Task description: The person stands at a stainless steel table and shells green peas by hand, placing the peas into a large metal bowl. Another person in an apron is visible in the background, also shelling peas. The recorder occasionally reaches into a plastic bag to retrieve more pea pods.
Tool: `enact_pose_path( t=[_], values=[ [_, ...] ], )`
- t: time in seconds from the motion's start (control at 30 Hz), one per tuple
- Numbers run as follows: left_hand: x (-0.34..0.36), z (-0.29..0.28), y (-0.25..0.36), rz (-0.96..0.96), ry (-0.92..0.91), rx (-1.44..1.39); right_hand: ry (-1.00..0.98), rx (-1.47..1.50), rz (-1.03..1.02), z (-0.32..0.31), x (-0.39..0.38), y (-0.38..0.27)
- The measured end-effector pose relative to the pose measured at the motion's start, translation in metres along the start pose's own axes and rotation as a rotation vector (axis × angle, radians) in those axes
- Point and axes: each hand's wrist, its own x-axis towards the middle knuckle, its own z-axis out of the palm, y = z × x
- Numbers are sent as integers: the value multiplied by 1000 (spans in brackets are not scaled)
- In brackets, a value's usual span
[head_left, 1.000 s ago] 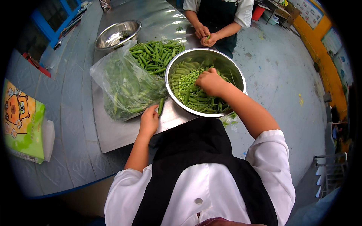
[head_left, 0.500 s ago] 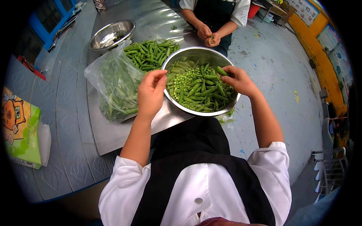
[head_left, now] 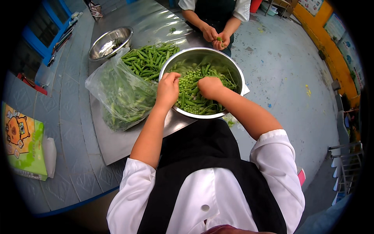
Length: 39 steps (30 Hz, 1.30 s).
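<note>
A large steel bowl (head_left: 240, 93) holds shelled green peas (head_left: 187, 82) and whole pea pods (head_left: 206, 109). Over its left rim is my left hand (head_left: 167, 93), thumb and fingers pinched; anything between them is too small to make out. My right hand (head_left: 210, 88) reaches into the bowl, closed and low over the pods, its fingertips hidden from view. Left of the bowl lies a heap of pea pods (head_left: 150, 58), beside a clear plastic bag (head_left: 120, 91) filled with more green pods.
Behind the bag, a smaller steel bowl (head_left: 111, 43) holds some dark bits. Across the steel table (head_left: 156, 19), a co-worker's hands (head_left: 218, 38) hold a green pod. A green and orange package (head_left: 25, 142) lies on the tiled surface (head_left: 74, 156) at left.
My right hand has moved left and inward from the bowl's right rim, where it held a pod, to the middle. My left hand has shifted slightly right, over the bowl.
</note>
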Motion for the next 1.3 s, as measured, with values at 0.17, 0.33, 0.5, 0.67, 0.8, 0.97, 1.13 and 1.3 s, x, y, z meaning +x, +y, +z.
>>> enact_pose_path(
  t=[0.17,0.33,0.5,0.67,0.8,0.97,1.13,1.3],
  values=[
    [-1,2,-6,-16,0,-30,203,543,-48,-32,-29,37],
    [-5,2,0,-7,-25,15,649,678,200,-57,-74,105],
    [-5,4,3,-9,-122,112,464,-25,598,-50,-89,175],
    [-4,7,-2,36,24,132,489,458,117,-53,-64,101],
    [-7,5,-4,28,85,130,140,214,-94,-38,-28,12],
    [-6,3,-3,2,131,124,-120,-91,-80,-11,-3,-39],
    [-7,5,-7,-3,143,104,-151,-9,26,8,12,-37],
    [-7,6,-7,-4,166,66,13,419,22,-14,5,1]
  ],
)
